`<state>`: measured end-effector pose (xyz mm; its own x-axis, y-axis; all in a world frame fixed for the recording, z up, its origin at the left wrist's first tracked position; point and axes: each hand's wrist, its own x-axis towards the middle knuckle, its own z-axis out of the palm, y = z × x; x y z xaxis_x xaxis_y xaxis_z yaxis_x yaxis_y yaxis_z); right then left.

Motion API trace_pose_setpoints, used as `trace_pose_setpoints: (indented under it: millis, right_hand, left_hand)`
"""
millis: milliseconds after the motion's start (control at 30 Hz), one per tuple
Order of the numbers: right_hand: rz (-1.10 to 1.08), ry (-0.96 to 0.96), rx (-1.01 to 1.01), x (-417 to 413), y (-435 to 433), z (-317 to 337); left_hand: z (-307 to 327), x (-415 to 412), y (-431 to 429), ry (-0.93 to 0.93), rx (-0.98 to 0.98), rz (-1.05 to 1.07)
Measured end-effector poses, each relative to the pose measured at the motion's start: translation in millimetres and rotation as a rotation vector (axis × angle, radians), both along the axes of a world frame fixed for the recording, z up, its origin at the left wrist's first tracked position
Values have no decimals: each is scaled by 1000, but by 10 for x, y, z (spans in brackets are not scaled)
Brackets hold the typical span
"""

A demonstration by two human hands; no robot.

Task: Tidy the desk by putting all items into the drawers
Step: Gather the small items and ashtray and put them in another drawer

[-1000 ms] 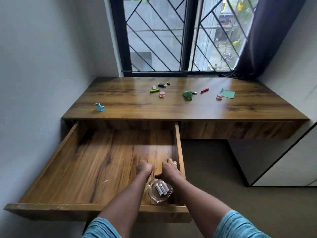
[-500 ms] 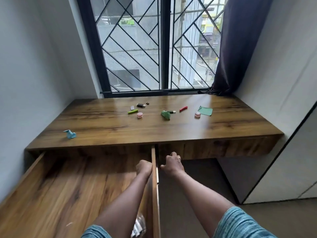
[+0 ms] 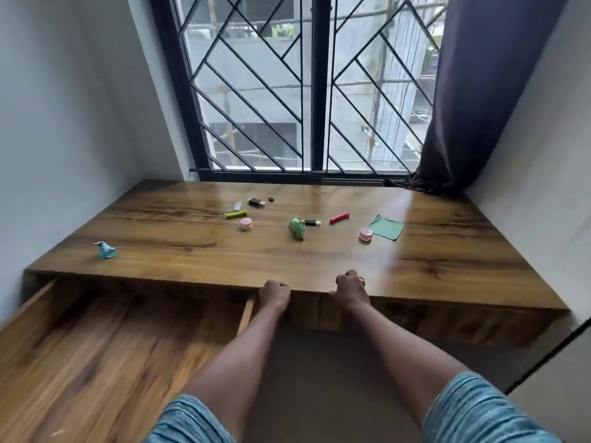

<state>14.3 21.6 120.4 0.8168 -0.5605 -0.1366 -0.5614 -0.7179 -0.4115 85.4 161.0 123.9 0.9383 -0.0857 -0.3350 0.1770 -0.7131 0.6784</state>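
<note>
On the head view I saw both hands at the desk's (image 3: 447, 266) front edge. The left hand (image 3: 274, 294) was balled up, knuckles against the edge, just right of the open drawer's (image 3: 96, 346) right wall. The right hand (image 3: 350, 287), with a ring on one finger, was curled too, its knuckles over the desktop's lip. I could see nothing held in either fist.

The drawer was pulled out at lower left, its bare wooden floor showing; its front part was cut off by the frame.

Everything to be tidied lay on the desktop, well beyond both hands. Far left, alone, sat a blue paper (image 3: 105, 250). Toward the window, left of centre, lay a green clip (image 3: 235, 214), a white bit (image 3: 237, 205), a black stick (image 3: 257, 202), a dark speck (image 3: 271, 198) and a pink jar (image 3: 246, 223). Straight ahead, between the hands' lines, lay a green wad (image 3: 297, 229) touching a black plug (image 3: 312, 222), with a red clip (image 3: 339, 218) near it. Farther right a second jar (image 3: 366, 234) sat just beside a green cloth (image 3: 386, 227).

A barred window stood behind the desk, and a dark curtain (image 3: 473, 91) hung at its right corner.
</note>
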Motion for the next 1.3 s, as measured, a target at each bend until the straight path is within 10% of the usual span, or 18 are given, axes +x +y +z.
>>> trace_pose_setpoints:
  millis: [1300]
  right_hand:
    - [575, 199, -38, 3596, -1837, -124]
  left_hand:
    - [-89, 4403, -1555, -33, 163, 353]
